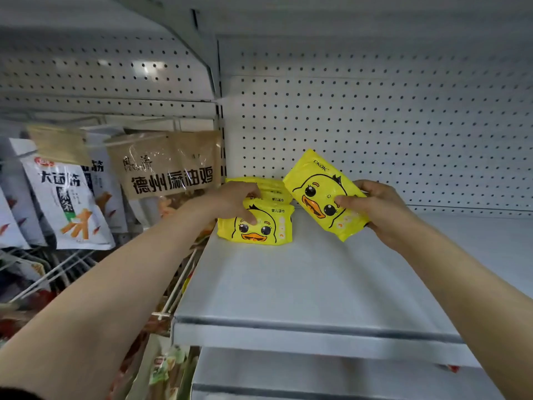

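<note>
While the right hand grips a yellow duck pack, thumb on its face and fingers curled behind, the pack tilts just above the shelf. The left hand holds the stack of like packs at the shelf's back left corner, fingers curled over its top. Snack bags hang to the left.

A shop: white printed snack bags are hanging in rows, and yellow duck-printed packs are sitting stacked on a grey metal shelf before white pegboard.
</note>
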Motion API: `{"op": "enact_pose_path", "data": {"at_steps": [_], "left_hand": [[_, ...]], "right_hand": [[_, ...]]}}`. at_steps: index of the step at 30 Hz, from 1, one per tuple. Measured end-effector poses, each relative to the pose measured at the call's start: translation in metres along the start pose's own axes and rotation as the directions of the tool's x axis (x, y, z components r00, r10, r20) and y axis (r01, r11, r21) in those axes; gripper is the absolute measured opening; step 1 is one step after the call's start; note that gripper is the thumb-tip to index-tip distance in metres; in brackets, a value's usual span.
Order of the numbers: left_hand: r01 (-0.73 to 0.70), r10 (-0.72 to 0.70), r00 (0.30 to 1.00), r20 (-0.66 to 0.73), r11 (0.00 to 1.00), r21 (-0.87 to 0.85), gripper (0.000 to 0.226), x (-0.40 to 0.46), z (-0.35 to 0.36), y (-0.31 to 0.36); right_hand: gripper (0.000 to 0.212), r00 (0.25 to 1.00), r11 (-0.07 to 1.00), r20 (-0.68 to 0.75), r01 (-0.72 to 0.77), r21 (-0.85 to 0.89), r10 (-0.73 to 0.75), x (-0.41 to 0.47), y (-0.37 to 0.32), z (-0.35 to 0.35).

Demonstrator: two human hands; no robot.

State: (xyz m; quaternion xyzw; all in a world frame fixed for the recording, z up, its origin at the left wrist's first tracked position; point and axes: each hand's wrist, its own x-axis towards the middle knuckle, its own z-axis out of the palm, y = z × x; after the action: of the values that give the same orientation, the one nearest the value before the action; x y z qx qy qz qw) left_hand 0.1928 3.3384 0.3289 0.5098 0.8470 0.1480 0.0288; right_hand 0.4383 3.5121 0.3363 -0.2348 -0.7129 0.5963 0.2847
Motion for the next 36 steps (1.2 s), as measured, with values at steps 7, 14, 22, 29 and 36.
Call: {"op": "enact_pose_path", "data": {"at_steps": [7,14,22,29,36], "left_hand": [[-0.021,0.015,0.987,-0.16,0.999,-0.035,0.064,0.007,0.012,-0.014],[-0.036,0.038,0.964,-0.262,0.999,0.011,0.067,0.007,0.02,-0.026],[-0.192,-0.028,0.885,-0.465,0.887,-0.419,0.027,-0.018,-0.011,-0.015],[-0.128,0.092,0.966,-0.243,0.983,-0.134,0.058,-0.031,0.006,-0.023],[-0.011,-0.034,0.953,-0.3,0.989,-0.147,0.045,-0.029,0.009,-0.027]], "right_hand": [[0.025,1.0,0.999,0.001,0.009,-0.036,-0.009,0.014,-0.001,0.004],[0.026,0.999,0.996,0.039,0.015,-0.089,-0.012,0.023,-0.003,0.011],[0.023,0.968,0.921,0.247,0.142,-0.363,-0.051,0.032,-0.005,0.048],[0.027,0.911,0.769,0.395,0.333,-0.546,-0.114,0.039,0.017,0.103],[0.044,0.909,0.438,0.261,0.389,-0.811,-0.324,0.03,0.025,0.124]]}}
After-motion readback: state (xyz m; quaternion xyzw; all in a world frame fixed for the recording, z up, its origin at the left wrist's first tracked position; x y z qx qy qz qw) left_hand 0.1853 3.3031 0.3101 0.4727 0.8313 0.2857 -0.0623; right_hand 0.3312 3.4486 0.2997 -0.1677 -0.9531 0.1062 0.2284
